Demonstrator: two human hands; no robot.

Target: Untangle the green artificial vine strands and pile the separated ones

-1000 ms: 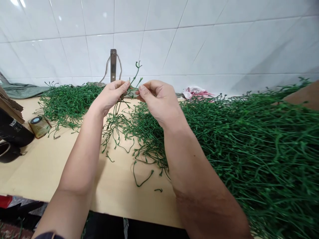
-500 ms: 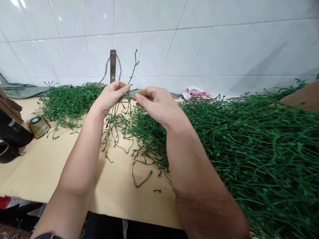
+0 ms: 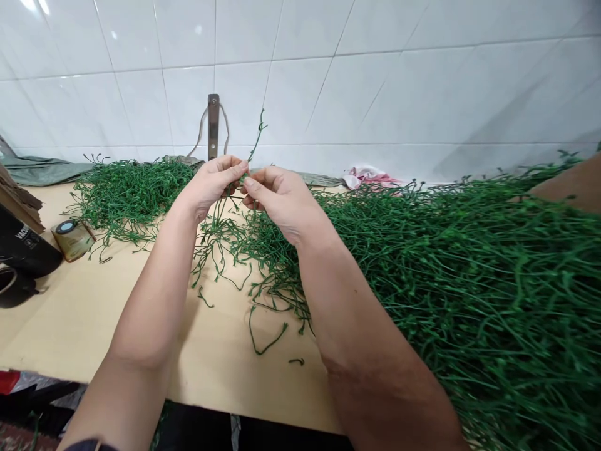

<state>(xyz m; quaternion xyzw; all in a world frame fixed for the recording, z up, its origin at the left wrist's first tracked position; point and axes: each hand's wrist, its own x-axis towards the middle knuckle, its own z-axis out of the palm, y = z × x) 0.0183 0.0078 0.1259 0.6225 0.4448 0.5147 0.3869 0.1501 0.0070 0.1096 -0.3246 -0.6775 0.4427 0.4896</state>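
Observation:
My left hand (image 3: 218,180) pinches a thin green artificial plant stem (image 3: 257,139) between thumb and fingers; its tip sticks up against the tiled wall. Thumb and fingers of my right hand (image 3: 270,193) are closed on the same stem piece, right beside the left fingertips. Where the two hands meet, the joint of the stem is mostly hidden. Several stems hang or lie just below the hands. A big heap of green stems (image 3: 451,263) spreads to the right, and a smaller pile (image 3: 134,188) lies behind the left forearm.
A black bottle (image 3: 28,241), a dark mug (image 3: 16,285) and a small amber container (image 3: 72,239) are at the left. Loose stem pieces (image 3: 267,344) lie on the tan tabletop (image 3: 225,363). A metal bracket (image 3: 213,125) and a red-and-white cloth (image 3: 370,176) are at the wall.
My right hand has moved left to the left hand and closed on the stem. The upright tip has dropped slightly and shifted right.

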